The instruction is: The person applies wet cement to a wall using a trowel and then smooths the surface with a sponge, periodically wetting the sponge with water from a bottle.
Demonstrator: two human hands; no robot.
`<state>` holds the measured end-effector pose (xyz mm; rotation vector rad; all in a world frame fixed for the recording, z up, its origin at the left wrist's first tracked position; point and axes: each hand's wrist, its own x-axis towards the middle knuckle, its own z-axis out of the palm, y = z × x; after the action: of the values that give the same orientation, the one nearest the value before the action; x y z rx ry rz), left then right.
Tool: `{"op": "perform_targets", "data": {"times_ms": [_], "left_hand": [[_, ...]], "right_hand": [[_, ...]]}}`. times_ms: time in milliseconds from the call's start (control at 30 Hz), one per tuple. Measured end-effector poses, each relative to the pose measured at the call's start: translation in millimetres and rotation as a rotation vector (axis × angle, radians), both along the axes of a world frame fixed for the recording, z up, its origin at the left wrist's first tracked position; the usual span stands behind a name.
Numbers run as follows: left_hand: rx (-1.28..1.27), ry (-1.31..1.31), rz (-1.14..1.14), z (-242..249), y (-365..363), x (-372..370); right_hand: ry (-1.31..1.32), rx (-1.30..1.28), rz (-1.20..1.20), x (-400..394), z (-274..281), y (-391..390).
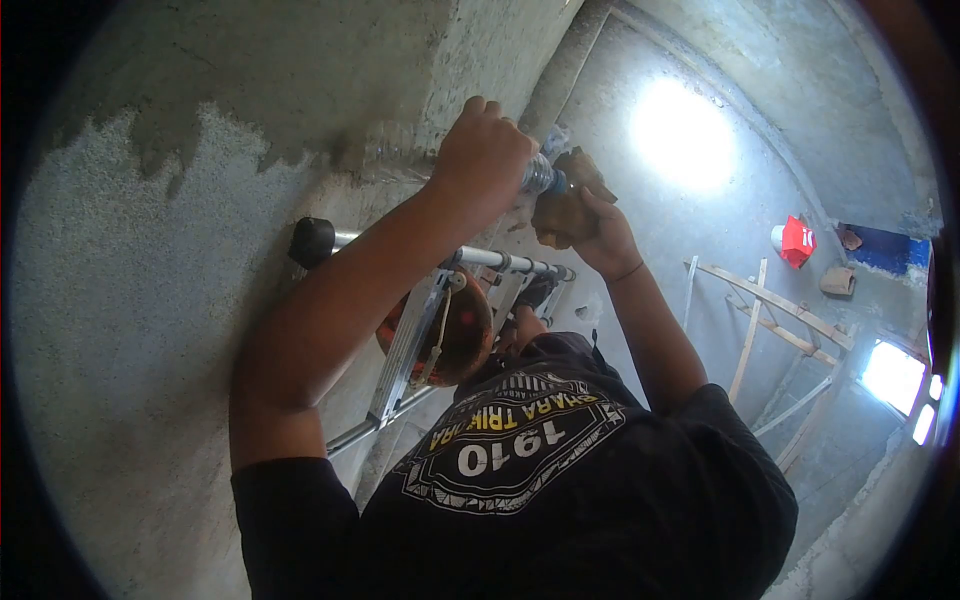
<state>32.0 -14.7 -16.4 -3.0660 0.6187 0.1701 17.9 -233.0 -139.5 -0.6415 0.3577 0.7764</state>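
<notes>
My left hand (485,150), raised beside the wall corner, is closed round a clear plastic bottle (538,174). The bottle's bluish neck end points right and meets a brown, irregular, sponge-like piece (568,212). That piece is held from its right side by my right hand (608,238), with the thumb lying over its edge. How far the bottle's mouth is from the piece's surface cannot be made out.
Below my hands stands a metal ladder (408,345), with a round orange-brown container (465,335) beside it. A partly plastered wall (150,300) is close on the left. Further off at right are a wooden frame (770,300) and a red-and-white object (797,242).
</notes>
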Motion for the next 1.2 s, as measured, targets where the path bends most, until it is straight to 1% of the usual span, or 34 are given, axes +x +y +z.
{"op": "perform_targets", "data": {"times_ms": [167,233,267,333,367,433,467,533,567,600,633,667,700,733,800,867,900,933,967,1033,1133,1167,1200], "left_hand": [[-0.018,-0.005,0.026,-4.1,1.7,-0.2],[-0.047,-0.047,0.109,-7.2,4.8,1.5],[-0.048,-0.056,0.108,-5.9,4.3,4.3],[-0.107,-0.077,0.18,-4.4,5.7,8.0],[-0.107,-0.089,0.177,-4.1,6.9,9.2],[-0.236,-0.082,0.237,0.7,6.7,12.5],[-0.233,-0.099,0.23,3.7,5.5,13.4],[-0.372,-0.018,0.346,10.8,3.4,16.3],[-0.414,0.026,0.366,11.7,3.5,18.0],[-0.439,-0.013,0.358,1.8,3.9,16.0],[-0.461,-0.058,0.347,-0.1,4.4,16.4],[-0.419,0.026,0.358,14.0,1.2,18.6],[-0.39,-0.007,0.334,13.3,0.4,17.4],[-0.373,-0.038,0.321,12.4,0.4,15.9],[-0.314,0.011,0.297,12.0,-1.3,14.2],[-0.304,0.025,0.293,16.4,-4.6,13.2],[-0.307,0.061,0.302,17.0,-6.1,11.9],[-0.297,0.056,0.294,16.7,-7.1,11.3],[-0.287,0.079,0.294,16.7,-7.5,11.9],[-0.28,0.095,0.295,15.5,-7.4,12.8],[-0.277,0.085,0.299,16.1,-6.5,12.9],[-0.274,0.082,0.299,16.0,-6.6,12.5],[-0.272,0.085,0.302,16.0,-6.5,12.9]], "right_hand": [[0.001,0.02,0.004,2.1,-7.7,-1.8],[-0.015,0.083,-0.052,8.2,-5.5,-3.2],[-0.024,0.083,-0.053,12.7,-0.3,-5.3],[-0.072,0.054,-0.096,20.8,12.0,-4.4],[-0.084,0.056,-0.099,25.6,11.8,-4.8],[-0.149,0.057,-0.146,38.9,14.2,-9.3],[-0.167,0.063,-0.15,46.7,17.5,-11.4],[-0.306,0.008,-0.152,69.1,27.3,-14.4],[-0.336,0.025,-0.159,85.8,20.0,-20.4],[-0.472,0.023,-0.107,108.5,1.0,-26.2],[-0.568,0.035,-0.087,136.3,-3.8,-19.6],[-0.663,0.05,-0.072,163.9,-8.0,-12.9],[-0.715,0.048,-0.109,187.7,-5.2,-3.5],[-0.93,-0.061,-0.125,213.1,1.7,6.5],[-1.326,-0.315,-0.235,263.5,16.4,26.8],[-1.554,-0.795,-0.268,324.7,31.1,49.0],[-1.5,-0.873,-0.321,339.7,55.5,64.5],[-1.369,-0.92,-0.35,349.2,82.2,82.9],[-1.194,-0.938,-0.366,348.6,114.5,97.6],[-0.981,-0.942,-0.368,351.4,159.9,134.1],[-0.851,-0.971,-0.402,359.4,190.7,195.6],[-0.881,-1.002,-0.59,381.8,180.5,227.4],[-0.896,-1.011,-0.685,385.2,187.5,241.0]]}}
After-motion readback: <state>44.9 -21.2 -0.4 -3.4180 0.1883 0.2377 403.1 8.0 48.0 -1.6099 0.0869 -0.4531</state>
